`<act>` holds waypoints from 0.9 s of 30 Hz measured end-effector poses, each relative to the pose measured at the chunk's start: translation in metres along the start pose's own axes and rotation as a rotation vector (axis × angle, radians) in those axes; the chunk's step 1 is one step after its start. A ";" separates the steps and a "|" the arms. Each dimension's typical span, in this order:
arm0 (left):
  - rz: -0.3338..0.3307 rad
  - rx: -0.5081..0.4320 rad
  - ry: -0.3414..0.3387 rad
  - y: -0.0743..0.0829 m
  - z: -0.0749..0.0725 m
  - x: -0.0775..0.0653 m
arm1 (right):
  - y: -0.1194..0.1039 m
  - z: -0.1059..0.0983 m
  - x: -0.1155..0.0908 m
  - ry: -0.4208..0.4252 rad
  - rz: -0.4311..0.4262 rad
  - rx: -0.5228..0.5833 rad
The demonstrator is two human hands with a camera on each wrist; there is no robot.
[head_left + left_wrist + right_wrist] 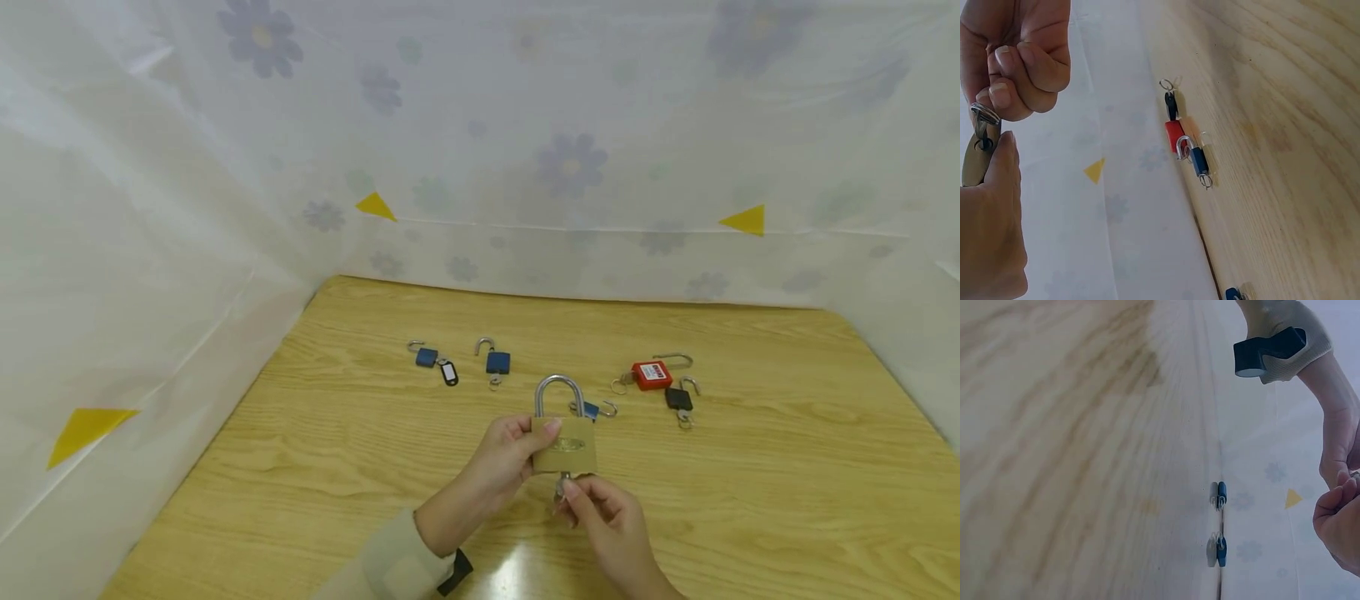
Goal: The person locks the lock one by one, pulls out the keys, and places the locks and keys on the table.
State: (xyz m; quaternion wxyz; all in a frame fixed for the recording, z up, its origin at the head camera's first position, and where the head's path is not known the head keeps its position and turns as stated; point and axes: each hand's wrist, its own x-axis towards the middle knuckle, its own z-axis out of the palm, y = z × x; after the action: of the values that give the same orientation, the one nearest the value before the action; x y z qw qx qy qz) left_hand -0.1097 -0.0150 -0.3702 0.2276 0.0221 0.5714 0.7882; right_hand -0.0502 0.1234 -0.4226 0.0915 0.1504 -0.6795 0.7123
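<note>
Head: fingers grip one brass padlock; five smaller padlocks.

Pale floral sheeting with yellow triangles backs a wood-grain table

Sheeting is walling off the table at the back and both sides of the frame. At lower centre, the left hand, the brass lock and the right hand at its key are barring the way, and the sleeve is cutting across the bottom. The near blue lock is crowding the space just behind. At centre right, the red lock and black lock are nearly closing their gap. The left blue lock, its tag and the middle blue lock are obstructing centre left. Wood is leaving passage between the middle blue and red locks, and broad room is stretching at lower left and lower right.
</note>
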 end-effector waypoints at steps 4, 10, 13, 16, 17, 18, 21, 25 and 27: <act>-0.002 0.001 0.014 0.001 0.000 0.000 | -0.002 0.000 0.001 -0.011 0.000 0.002; 0.007 0.005 0.015 0.003 0.002 0.000 | -0.003 -0.001 0.003 0.000 0.006 -0.019; 0.016 0.006 0.014 0.004 0.002 0.000 | -0.003 0.000 0.003 0.020 0.013 -0.039; 0.019 0.011 0.015 0.004 0.002 0.001 | -0.003 0.000 0.004 0.033 0.033 -0.051; 0.022 0.016 0.013 0.004 0.002 0.001 | -0.003 0.000 0.004 0.031 0.028 -0.050; 0.022 0.018 0.015 0.004 0.002 0.001 | -0.003 0.000 0.004 0.029 0.026 -0.051; 0.018 0.024 0.020 0.004 0.002 0.001 | -0.004 0.000 0.004 0.012 0.018 -0.040; 0.010 0.010 0.038 0.005 0.000 0.002 | -0.003 0.000 0.002 -0.003 0.045 -0.049; 0.023 0.000 0.045 0.006 -0.003 0.004 | -0.001 0.001 0.000 -0.036 0.066 -0.042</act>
State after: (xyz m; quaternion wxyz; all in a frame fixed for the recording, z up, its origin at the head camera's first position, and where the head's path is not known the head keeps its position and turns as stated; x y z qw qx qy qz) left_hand -0.1168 -0.0175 -0.3664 0.2056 0.0108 0.5762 0.7909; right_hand -0.0495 0.1228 -0.4215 0.0586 0.1387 -0.7005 0.6976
